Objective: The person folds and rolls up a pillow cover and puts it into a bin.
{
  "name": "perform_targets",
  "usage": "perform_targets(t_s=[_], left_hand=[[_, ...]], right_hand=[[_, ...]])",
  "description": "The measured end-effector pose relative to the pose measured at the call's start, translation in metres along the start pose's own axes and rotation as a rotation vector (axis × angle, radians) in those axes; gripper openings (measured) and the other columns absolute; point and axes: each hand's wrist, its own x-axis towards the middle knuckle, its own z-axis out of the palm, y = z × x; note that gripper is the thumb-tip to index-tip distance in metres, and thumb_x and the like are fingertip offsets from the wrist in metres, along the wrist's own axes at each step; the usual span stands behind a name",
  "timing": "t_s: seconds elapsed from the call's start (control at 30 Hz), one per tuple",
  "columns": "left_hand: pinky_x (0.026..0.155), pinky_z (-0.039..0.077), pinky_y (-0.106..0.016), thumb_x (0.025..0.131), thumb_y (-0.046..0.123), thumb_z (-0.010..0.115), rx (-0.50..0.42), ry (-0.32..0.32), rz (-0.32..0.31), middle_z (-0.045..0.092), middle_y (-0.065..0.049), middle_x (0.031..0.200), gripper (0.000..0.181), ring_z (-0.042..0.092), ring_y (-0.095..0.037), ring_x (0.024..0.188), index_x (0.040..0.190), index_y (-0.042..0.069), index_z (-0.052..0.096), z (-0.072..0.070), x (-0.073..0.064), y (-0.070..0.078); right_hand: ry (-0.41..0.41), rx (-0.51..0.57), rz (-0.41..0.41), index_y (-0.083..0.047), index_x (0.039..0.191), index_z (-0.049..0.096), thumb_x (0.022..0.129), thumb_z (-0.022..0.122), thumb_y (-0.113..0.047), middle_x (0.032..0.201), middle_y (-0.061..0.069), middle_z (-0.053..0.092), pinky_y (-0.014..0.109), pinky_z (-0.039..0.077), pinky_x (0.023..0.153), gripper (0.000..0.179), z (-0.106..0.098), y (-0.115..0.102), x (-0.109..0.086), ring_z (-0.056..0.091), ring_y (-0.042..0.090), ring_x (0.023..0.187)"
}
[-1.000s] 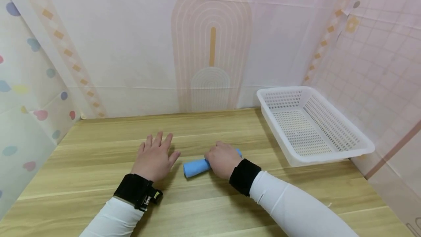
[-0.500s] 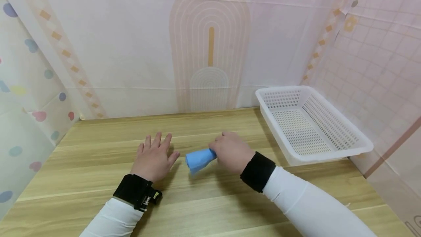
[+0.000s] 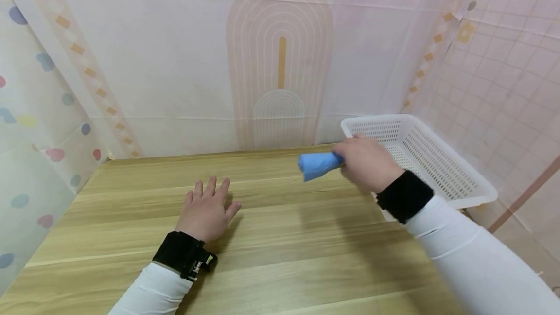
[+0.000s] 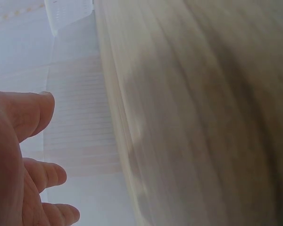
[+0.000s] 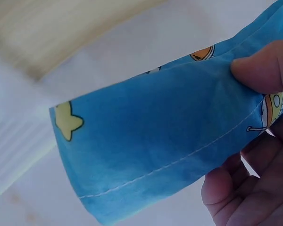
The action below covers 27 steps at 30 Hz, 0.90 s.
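Note:
My right hand (image 3: 367, 162) grips a rolled blue cloth (image 3: 320, 165) by one end, thumb on top and fingers beneath. The roll is held in the air, its loose end pointing left, beside the near-left side of the white basket (image 3: 455, 164). In the right wrist view the cloth (image 5: 151, 136) shows a white stitched seam, a yellow star and other cartoon prints. My left hand (image 3: 205, 215) is spread over the table on the left, holding nothing. In the left wrist view that hand's thumb and some fingers (image 4: 47, 174) show apart, nothing between them.
The perforated plastic basket stands at the table's back right, partly hidden by my right hand and wrist. A wood-grain table (image 3: 271, 256) spreads beneath both arms. Patterned sheets (image 3: 175, 62) hang at the back and both sides.
The right hand has lifted the rolled cloth off the table and carried it right and away from me, towards the basket. My left hand has stayed in place.

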Motion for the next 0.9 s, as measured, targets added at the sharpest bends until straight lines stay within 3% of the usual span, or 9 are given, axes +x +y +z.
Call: perform_targets(t_s=[0.1,0.27,0.43,0.7,0.9], left_hand=[[0.123,0.015,-0.076,0.109,0.051,0.050,-0.005,-0.001,0.001,0.022,-0.032,0.169,0.073,0.012,-0.062,0.155,0.165,0.009,0.031,0.000,0.000,0.000],[0.123,0.014,-0.076,0.109,0.051,0.050,-0.010,-0.003,0.005,0.022,-0.032,0.169,0.073,0.011,-0.062,0.155,0.165,0.009,0.031,-0.001,-0.001,-0.001],[0.122,0.013,-0.076,0.109,0.051,0.050,-0.010,-0.005,0.005,0.021,-0.032,0.169,0.074,0.010,-0.062,0.155,0.165,0.008,0.030,-0.002,-0.002,-0.002],[0.122,0.014,-0.077,0.109,0.052,0.050,-0.006,-0.002,0.008,0.022,-0.032,0.169,0.074,0.011,-0.063,0.154,0.165,0.008,0.031,-0.002,-0.003,-0.004],[0.122,0.013,-0.077,0.108,0.052,0.051,-0.014,-0.004,0.005,0.021,-0.033,0.169,0.075,0.010,-0.063,0.154,0.165,0.008,0.031,-0.001,-0.003,-0.005]], right_hand=[[-0.047,0.008,0.091,-0.009,0.091,0.068,0.083,0.074,-0.001,0.090,0.007,0.073,0.051,0.054,0.081,0.013,-0.011,0.030,-0.007,0.063,0.030,0.086],[-0.082,-0.011,0.154,-0.007,0.091,0.069,0.084,0.074,-0.001,0.088,0.007,0.074,0.055,0.052,0.092,0.011,-0.024,0.083,-0.022,0.063,0.030,0.082],[-0.181,-0.032,0.191,-0.002,0.096,0.070,0.086,0.074,-0.001,0.092,0.011,0.075,0.052,0.055,0.081,0.011,-0.023,0.120,-0.038,0.058,0.026,0.075],[-0.281,-0.116,0.207,-0.005,0.094,0.073,0.087,0.074,0.000,0.085,0.009,0.075,0.053,0.058,0.077,0.008,-0.003,0.144,-0.055,0.058,0.023,0.069],[-0.342,-0.193,0.144,-0.010,0.081,0.069,0.085,0.073,0.004,0.075,0.004,0.069,0.048,0.056,0.072,0.015,0.023,0.151,-0.065,0.057,0.021,0.067]])
